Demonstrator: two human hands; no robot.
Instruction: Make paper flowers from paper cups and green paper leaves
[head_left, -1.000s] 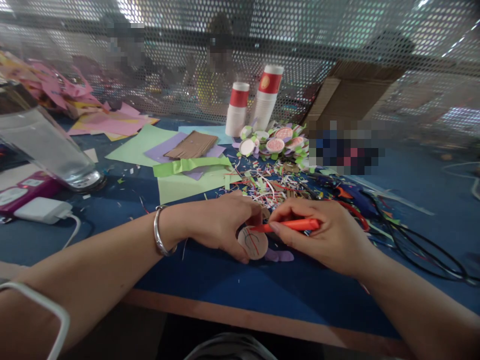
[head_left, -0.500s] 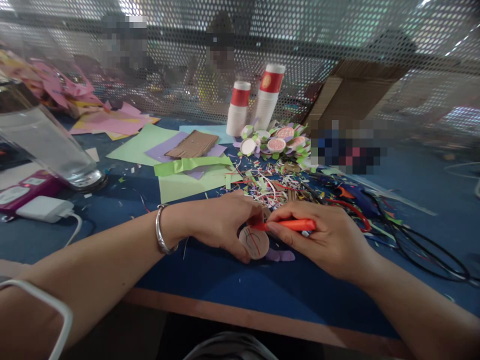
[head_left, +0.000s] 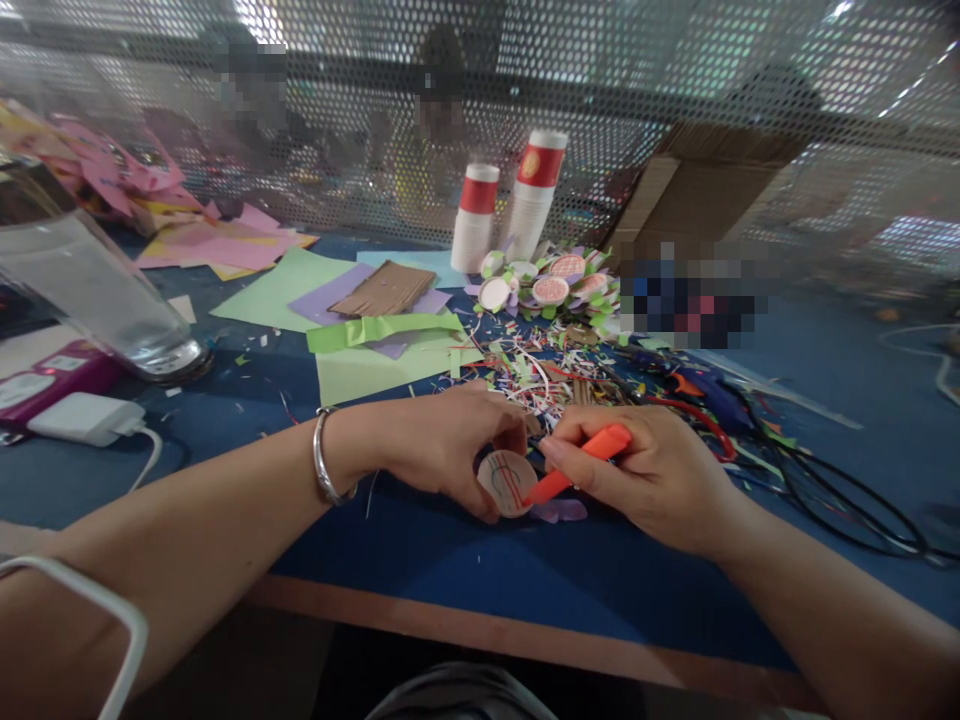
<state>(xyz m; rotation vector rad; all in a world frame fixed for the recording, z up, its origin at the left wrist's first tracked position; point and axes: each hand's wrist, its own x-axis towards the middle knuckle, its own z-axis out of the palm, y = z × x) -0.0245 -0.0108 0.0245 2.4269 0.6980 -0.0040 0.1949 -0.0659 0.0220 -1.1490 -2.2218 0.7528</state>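
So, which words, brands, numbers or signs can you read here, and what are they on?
No text can be read.
Taller stack of white-and-red paper cups: round gold emblem, too small to read.
Round beige disc in the left hand: drawn red and dark lines, no legible letters.

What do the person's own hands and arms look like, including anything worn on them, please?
The left hand and right hand are ungloved, and no sleeves show on the forearms. A shiny silver bangle circles the left wrist; nothing worn shows on the right. A white, cord-like loop crosses the left forearm; whether it is worn, I cannot tell.
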